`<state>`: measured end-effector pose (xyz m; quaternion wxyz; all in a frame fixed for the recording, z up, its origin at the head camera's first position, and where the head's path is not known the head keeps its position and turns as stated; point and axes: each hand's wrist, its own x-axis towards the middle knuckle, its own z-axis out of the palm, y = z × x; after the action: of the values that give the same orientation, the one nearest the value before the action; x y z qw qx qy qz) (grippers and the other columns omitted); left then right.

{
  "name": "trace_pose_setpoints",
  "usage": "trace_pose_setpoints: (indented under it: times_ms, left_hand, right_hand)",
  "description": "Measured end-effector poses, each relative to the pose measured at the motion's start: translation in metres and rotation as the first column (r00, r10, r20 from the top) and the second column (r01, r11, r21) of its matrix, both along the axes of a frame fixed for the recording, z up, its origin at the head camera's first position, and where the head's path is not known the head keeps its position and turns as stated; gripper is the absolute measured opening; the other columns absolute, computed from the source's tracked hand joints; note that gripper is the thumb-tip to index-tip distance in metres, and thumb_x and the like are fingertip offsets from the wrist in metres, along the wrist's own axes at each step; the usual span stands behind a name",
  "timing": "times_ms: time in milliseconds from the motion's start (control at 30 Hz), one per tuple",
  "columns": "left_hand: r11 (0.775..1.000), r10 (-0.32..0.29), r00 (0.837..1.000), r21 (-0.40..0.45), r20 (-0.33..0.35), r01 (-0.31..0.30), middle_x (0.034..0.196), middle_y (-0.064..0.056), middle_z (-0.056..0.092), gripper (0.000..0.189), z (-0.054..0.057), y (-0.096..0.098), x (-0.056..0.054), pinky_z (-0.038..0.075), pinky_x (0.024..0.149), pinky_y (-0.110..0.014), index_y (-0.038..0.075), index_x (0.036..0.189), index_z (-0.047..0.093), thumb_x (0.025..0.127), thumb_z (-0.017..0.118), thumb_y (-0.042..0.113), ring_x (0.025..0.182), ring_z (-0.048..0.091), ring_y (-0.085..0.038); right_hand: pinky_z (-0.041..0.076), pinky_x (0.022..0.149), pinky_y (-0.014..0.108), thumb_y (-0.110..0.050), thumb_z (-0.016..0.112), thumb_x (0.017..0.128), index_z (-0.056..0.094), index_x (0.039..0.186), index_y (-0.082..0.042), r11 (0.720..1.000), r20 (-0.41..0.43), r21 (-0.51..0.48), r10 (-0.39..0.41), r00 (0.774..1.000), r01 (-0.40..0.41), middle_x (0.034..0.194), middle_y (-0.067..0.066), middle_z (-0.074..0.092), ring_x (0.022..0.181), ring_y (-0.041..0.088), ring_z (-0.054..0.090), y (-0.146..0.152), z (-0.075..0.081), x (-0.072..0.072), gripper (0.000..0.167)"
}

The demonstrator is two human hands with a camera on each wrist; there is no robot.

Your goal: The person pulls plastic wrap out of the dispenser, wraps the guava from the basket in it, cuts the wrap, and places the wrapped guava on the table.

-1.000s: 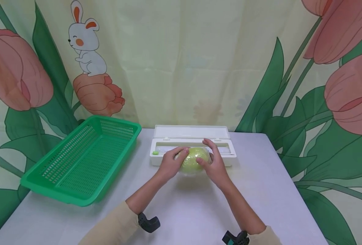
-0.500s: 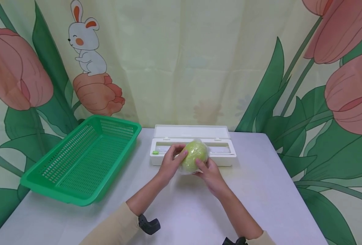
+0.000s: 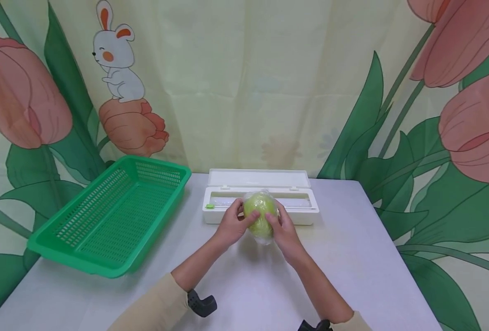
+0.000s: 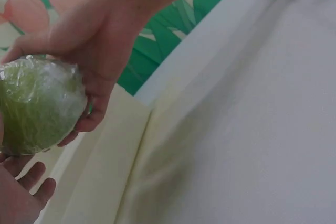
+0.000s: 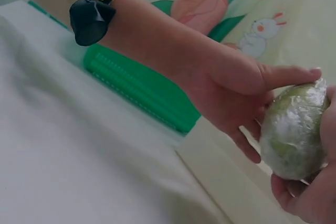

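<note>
A round green fruit (image 3: 260,214) in clear cling film is held up between both hands, above the table. My left hand (image 3: 232,226) grips its left side, with the thumb on the near face. On the right side my right hand (image 3: 285,233) holds it the same way, thumb on the front. Wrinkled film covers the fruit (image 4: 39,103) in the left wrist view, and loose film hangs below it in the head view. Behind the hands stands a white cling film dispenser (image 3: 261,217), lid raised, a roll inside and a green slider (image 3: 209,206) at its left end.
A green perforated plastic basket (image 3: 122,273) stands at the left of the table (image 3: 352,257), which has a white cover. A curtain (image 3: 244,92) with printed tulips and a rabbit hangs behind the table.
Both hands have turned the wrapped fruit between them. The right hand's fingers, spread a second ago, have come down against its side. The basket and dispenser have stayed in place.
</note>
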<state>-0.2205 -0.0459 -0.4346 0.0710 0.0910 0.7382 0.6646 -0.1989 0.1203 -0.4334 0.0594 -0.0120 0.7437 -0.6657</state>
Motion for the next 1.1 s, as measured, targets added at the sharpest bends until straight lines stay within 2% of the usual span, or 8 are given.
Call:
trace_pose_setpoints:
  times_ms: [100, 233, 433, 600, 700, 867, 967, 1100]
  left_hand:
    - [1.0, -0.025, 1.0, 0.014, 0.008, 0.025, 0.129, -0.014, 0.058, 0.063, 0.003, -0.002, 0.001, 0.057, 0.087, -0.035, 0.012, 0.133, 0.045, 0.084, 0.074, 0.039, 0.105, 0.064, -0.026]
    - [0.996, -0.082, 0.997, 0.038, -0.012, 0.082, 0.133, -0.016, 0.052, 0.076, 0.009, -0.008, 0.001, 0.056, 0.086, -0.034, 0.017, 0.144, 0.036, 0.082, 0.077, 0.032, 0.104, 0.063, -0.026]
    - [0.983, -0.133, 0.98, 0.103, -0.149, 0.149, 0.144, -0.013, 0.047, 0.071, 0.014, -0.013, -0.002, 0.052, 0.098, -0.036, 0.018, 0.147, 0.035, 0.087, 0.072, 0.026, 0.122, 0.054, -0.027]
    - [0.988, -0.135, 0.963, 0.048, -0.232, 0.15, 0.136, -0.003, 0.056, 0.05, 0.015, -0.009, 0.0, 0.052, 0.096, -0.031, 0.015, 0.133, 0.05, 0.087, 0.071, 0.02, 0.12, 0.054, -0.02]
    - [0.99, -0.124, 0.954, 0.03, -0.272, 0.137, 0.131, 0.0, 0.058, 0.042, 0.015, -0.009, 0.003, 0.053, 0.092, -0.029, 0.018, 0.125, 0.054, 0.087, 0.07, 0.018, 0.116, 0.055, -0.018]
    - [0.984, -0.046, 0.937, 0.145, -0.347, 0.101, 0.125, -0.006, 0.064, 0.033, 0.016, -0.007, 0.003, 0.05, 0.098, -0.026, 0.012, 0.118, 0.06, 0.086, 0.07, 0.011, 0.118, 0.057, -0.018]
    - [0.975, 0.046, 0.926, 0.218, -0.374, 0.04, 0.117, -0.012, 0.067, 0.022, 0.017, -0.004, 0.004, 0.046, 0.103, -0.025, 0.005, 0.107, 0.064, 0.087, 0.07, 0.01, 0.116, 0.06, -0.018]
    - [0.966, 0.154, 0.905, 0.254, -0.396, -0.054, 0.105, -0.015, 0.071, 0.011, 0.02, 0.001, 0.005, 0.051, 0.096, -0.023, 0.002, 0.094, 0.067, 0.089, 0.069, 0.012, 0.105, 0.065, -0.015]
  right_hand:
    - [0.052, 0.086, 0.031, -0.039, 0.048, 0.1, 0.035, 0.145, -0.024, 0.999, -0.023, -0.026, -0.034, 0.999, 0.033, 0.134, 0.017, 0.052, 0.106, 0.023, 0.058, 0.001, 0.001, 0.0, 0.049]
    - [0.053, 0.081, 0.028, -0.041, 0.048, 0.099, 0.04, 0.139, -0.022, 0.994, -0.005, -0.108, 0.017, 1.0, -0.018, 0.128, 0.012, 0.051, 0.102, 0.018, 0.057, 0.003, 0.006, 0.003, 0.045]
    - [0.051, 0.078, 0.028, -0.038, 0.041, 0.101, 0.044, 0.132, -0.015, 0.978, -0.009, -0.188, 0.086, 0.996, -0.086, 0.114, 0.007, 0.05, 0.097, 0.017, 0.053, 0.003, 0.008, 0.004, 0.039]
    - [0.05, 0.078, 0.026, -0.053, 0.029, 0.102, 0.051, 0.123, -0.008, 0.983, 0.02, -0.181, 0.018, 1.0, -0.015, 0.101, 0.0, 0.054, 0.092, 0.013, 0.054, -0.001, 0.005, 0.003, 0.055]
    - [0.048, 0.08, 0.025, -0.045, 0.033, 0.103, 0.057, 0.121, -0.005, 0.991, -0.025, -0.127, -0.051, 0.998, 0.048, 0.101, -0.001, 0.058, 0.092, 0.011, 0.055, -0.003, 0.004, 0.002, 0.05]
    - [0.045, 0.087, 0.027, -0.032, 0.037, 0.102, 0.061, 0.124, -0.008, 0.998, -0.158, -0.032, -0.054, 0.986, 0.05, 0.111, 0.003, 0.061, 0.098, 0.011, 0.053, -0.003, 0.006, 0.002, 0.04]
    - [0.043, 0.091, 0.029, -0.039, 0.034, 0.103, 0.059, 0.127, -0.011, 1.0, -0.142, -0.011, -0.001, 0.99, -0.001, 0.115, 0.006, 0.059, 0.101, 0.012, 0.052, -0.003, 0.006, 0.001, 0.044]
    - [0.041, 0.095, 0.031, -0.042, 0.033, 0.103, 0.053, 0.135, -0.016, 0.998, -0.106, 0.01, 0.058, 0.993, -0.057, 0.119, 0.009, 0.056, 0.104, 0.014, 0.05, -0.005, 0.004, 0.003, 0.046]
